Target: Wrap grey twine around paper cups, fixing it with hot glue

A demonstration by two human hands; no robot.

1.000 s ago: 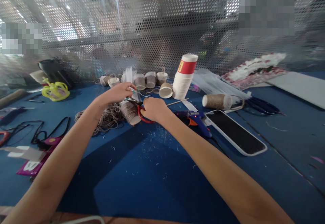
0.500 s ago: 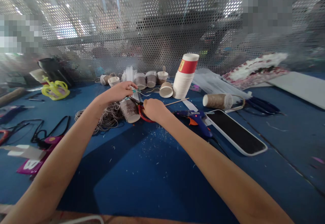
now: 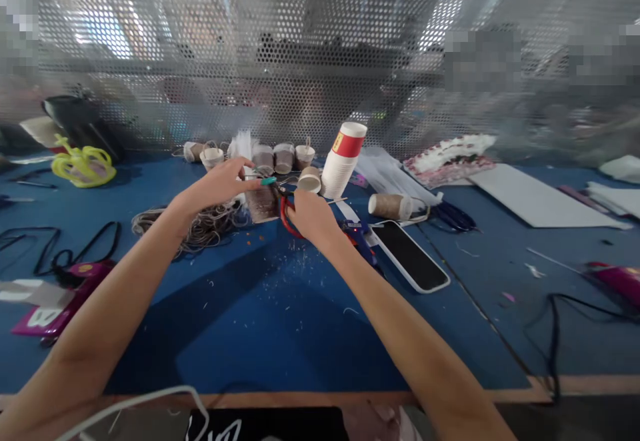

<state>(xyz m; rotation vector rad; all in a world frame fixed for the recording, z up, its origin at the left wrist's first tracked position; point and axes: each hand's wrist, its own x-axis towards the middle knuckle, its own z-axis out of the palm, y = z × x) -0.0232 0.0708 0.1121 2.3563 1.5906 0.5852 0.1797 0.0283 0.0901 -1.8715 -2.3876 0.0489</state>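
Observation:
My left hand is closed in a pinch above a paper cup wound with grey-brown cord. A thin white strand shows at its fingertips, and a teal tip lies at the thumb. My right hand grips a pair of scissors with red handles, the dark blades pointing left toward the teal tip. Whether the blades are apart is too small to tell. Beside the wound cup lies a loose heap of grey-brown cord, partly behind my left forearm.
Behind my hands stand small cord-wrapped cups and a leaning stack of white paper cups. To the right lie a blue glue gun, a phone and a brown-wrapped cup. A yellow crown sits at left.
The view has shifted to the right and shows more of the near table edge. My left thumb and the teal tip now lie closer to the scissor blades, over the wound cup.

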